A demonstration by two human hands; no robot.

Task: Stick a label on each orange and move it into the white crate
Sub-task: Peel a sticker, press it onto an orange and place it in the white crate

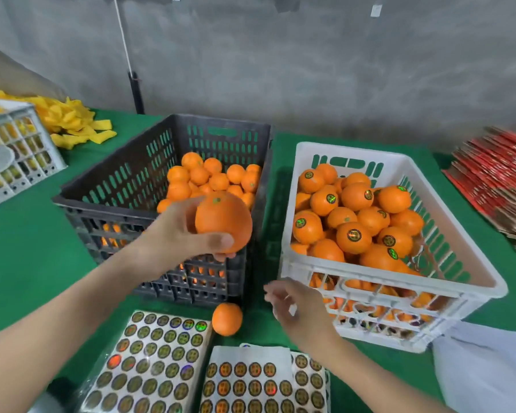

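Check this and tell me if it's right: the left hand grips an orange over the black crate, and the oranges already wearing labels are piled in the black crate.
Not right. The labelled oranges are piled in the white crate, not the black crate. The head view shows it. The left hand does grip an orange over the black crate.

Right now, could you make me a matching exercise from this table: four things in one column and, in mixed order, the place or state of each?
Things:
1. black crate
2. white crate
3. raised orange
4. loose orange

Places or states:
a. on the green cloth, beside a label sheet
b. filled with labelled oranges
c. in the left hand
d. filled with unlabelled oranges

Pairs: 1-d, 2-b, 3-c, 4-a
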